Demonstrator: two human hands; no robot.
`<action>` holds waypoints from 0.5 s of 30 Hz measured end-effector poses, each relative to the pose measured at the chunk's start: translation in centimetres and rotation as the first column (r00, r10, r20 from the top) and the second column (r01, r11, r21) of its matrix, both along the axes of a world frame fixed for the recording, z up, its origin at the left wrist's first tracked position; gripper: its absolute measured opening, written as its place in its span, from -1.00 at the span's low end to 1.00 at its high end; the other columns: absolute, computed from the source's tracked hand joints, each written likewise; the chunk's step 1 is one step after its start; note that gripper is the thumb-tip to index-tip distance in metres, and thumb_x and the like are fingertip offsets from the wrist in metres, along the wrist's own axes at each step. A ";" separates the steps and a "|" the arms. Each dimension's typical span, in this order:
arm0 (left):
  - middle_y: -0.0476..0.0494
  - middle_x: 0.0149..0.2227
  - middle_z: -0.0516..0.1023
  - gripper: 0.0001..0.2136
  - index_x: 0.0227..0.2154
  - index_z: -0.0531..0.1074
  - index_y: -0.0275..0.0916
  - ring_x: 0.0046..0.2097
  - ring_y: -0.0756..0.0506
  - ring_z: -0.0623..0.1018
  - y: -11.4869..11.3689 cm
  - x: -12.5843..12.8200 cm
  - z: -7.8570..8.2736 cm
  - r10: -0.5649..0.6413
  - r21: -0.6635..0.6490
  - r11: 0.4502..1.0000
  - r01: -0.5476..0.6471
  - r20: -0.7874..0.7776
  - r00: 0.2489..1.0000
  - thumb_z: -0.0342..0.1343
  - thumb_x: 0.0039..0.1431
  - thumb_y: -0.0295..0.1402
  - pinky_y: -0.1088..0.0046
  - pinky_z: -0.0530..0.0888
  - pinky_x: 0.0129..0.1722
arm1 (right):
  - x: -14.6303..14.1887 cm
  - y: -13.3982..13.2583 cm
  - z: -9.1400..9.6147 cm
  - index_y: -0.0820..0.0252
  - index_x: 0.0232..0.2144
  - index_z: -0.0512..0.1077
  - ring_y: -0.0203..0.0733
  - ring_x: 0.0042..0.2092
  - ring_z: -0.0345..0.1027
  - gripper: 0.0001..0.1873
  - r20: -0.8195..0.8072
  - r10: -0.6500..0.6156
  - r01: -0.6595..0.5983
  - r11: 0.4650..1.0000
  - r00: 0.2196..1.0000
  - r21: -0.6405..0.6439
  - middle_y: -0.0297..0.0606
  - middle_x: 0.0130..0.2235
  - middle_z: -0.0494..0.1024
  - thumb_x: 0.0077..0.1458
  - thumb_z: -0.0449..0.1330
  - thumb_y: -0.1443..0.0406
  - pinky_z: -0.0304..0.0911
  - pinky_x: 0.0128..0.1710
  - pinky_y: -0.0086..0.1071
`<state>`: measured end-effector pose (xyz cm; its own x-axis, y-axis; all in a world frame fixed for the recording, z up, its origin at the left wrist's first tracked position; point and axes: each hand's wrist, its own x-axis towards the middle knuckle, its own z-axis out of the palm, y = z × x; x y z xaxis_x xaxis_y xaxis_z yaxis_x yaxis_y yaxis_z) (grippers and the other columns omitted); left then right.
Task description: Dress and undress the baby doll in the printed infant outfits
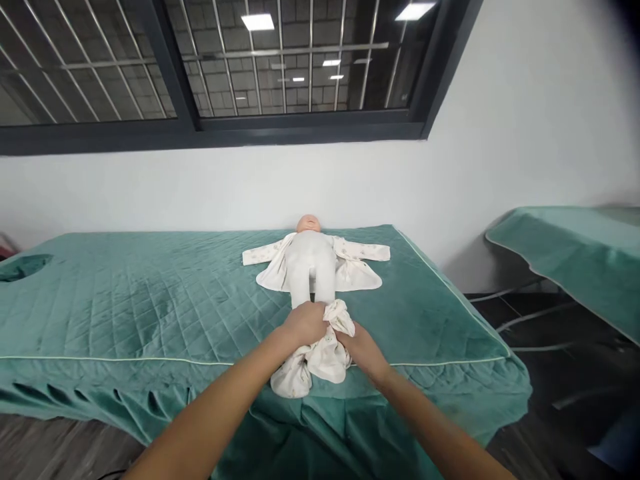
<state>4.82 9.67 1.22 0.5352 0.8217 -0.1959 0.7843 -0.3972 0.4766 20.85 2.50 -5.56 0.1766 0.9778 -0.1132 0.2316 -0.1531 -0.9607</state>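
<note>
A baby doll [311,257] with a soft white body lies on its back, its head at the wall side and its legs toward me. Its arms are in the sleeves of an open white patterned baby shirt [359,275], spread out to both sides. My left hand [307,323] is closed on bunched white baby pants [327,359] at the doll's feet. On the other side of the bundle, my right hand [361,347] grips the same pants. The doll's feet are hidden behind my left hand and the cloth. Part of the pants hangs over the near edge.
The doll lies on a bed with a green quilted cover [150,300], which has a face hole [25,268] at the far left. Behind it are a white wall [225,187] and a barred window [300,67]. Another green-covered bed [575,247] stands at right.
</note>
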 end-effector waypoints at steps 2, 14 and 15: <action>-0.29 0.00 0.64 -0.68 -0.02 0.55 -0.23 0.04 -0.27 0.60 -0.1 -0.2 -0.1 0.006 -0.036 0.999 -0.004 0.058 0.998 0.10 0.18 -0.35 0.28 0.47 0.04 | 0.1 0.3 -0.6 0.21 -0.08 0.51 0.12 0.04 0.47 -0.55 -0.021 0.026 -0.026 0.999 0.999 0.019 -0.11 -0.02 0.64 0.05 0.23 0.07 0.33 0.07 -0.08; -0.18 0.04 0.61 -0.56 0.02 0.54 -0.21 0.09 -0.27 0.56 0.1 -2.4 1.3 0.344 -0.650 0.734 0.196 0.605 0.718 0.34 0.07 -0.20 0.26 0.45 0.06 | 1.6 3.8 -0.2 0.12 -0.31 0.41 -0.12 -0.23 0.33 -0.80 -0.209 -0.060 0.106 0.971 0.976 0.215 -0.33 -0.31 0.51 -0.06 0.21 0.22 0.24 -0.18 -0.32; -0.18 0.01 0.62 -0.56 0.00 0.54 -0.22 0.06 -0.26 0.57 0.6 -2.5 1.5 0.365 -0.664 0.721 0.200 0.609 0.705 0.37 0.03 -0.23 0.27 0.45 0.05 | 1.7 4.6 -0.1 0.12 -0.32 0.41 -0.12 -0.24 0.32 -0.80 -0.207 -0.060 0.107 0.968 0.976 0.227 -0.33 -0.32 0.51 -0.08 0.21 0.23 0.23 -0.19 -0.32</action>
<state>2.36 10.31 2.67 0.6751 0.6717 -0.3049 0.1487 0.2809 0.9482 22.58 7.07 -5.63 0.2563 0.9635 0.0773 0.0300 0.0720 -0.9970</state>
